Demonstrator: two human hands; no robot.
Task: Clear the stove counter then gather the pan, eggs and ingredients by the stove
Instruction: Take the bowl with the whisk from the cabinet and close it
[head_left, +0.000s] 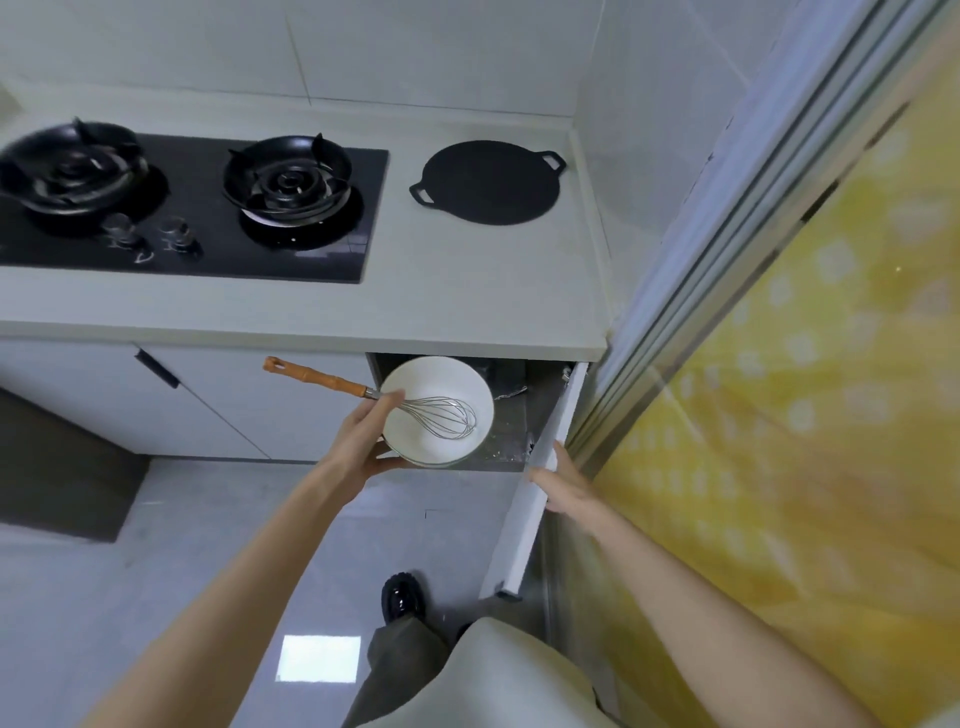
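Left fingers (383, 404) grip a white bowl (448, 375) holding a whisk (451, 417); right fingers (553, 486) rest straight on the cupboard door (519, 540). Flat black pan (491, 182) sits by the bench's (467, 296) right edge.

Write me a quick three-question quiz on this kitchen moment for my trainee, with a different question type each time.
1. True or false: the whisk lies in the white bowl that the left hand holds.
2. Multiple choice: the black flat pan sits A) on a burner, B) on the counter right of the stove, C) on the floor.
3. Fill in: the right hand touches the open cabinet's ____.

Key: 1 true; 2 B; 3 door.
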